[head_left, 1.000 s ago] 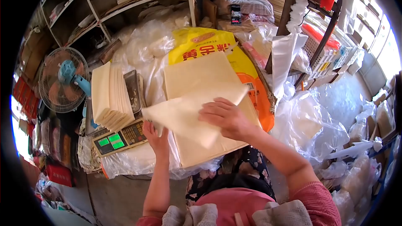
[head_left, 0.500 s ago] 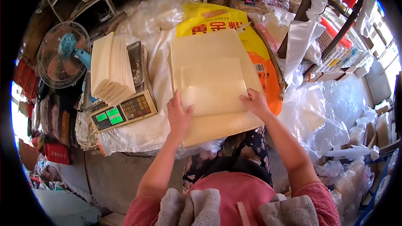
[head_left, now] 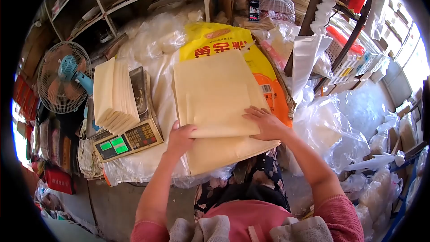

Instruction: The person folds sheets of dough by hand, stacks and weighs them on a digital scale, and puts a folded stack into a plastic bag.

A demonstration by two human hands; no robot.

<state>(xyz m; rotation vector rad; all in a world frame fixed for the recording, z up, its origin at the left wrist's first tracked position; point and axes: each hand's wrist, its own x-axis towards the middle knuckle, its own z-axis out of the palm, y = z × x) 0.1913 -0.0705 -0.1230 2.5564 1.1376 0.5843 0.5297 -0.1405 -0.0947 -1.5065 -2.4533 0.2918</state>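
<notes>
A large pale yellow sheet [head_left: 215,94] lies folded over on itself, with its folded edge towards me. Through the top layer shows the faint outline of a smaller piece. Under it another pale yellow sheet [head_left: 224,152] sticks out on my side. At the near left corner of the fold, my left hand [head_left: 180,137] is closed on the edge, thumb on top. My right hand [head_left: 265,123] lies flat on the right side of the fold, fingers spread. A stack of folded pale sheets [head_left: 114,96] stands on the digital scale [head_left: 130,141] to the left.
Beneath the sheets are a yellow and orange printed bag [head_left: 224,33] and clear plastic [head_left: 161,27]. A fan [head_left: 65,77] stands at the left. A phone [head_left: 254,10] is propped at the back. Plastic bags [head_left: 322,130] and a white crate [head_left: 354,62] are on the right.
The near part of the large sheet has been folded away from me over the smaller piece, which is now covered. My right hand has gone from gripping the side to lying flat.
</notes>
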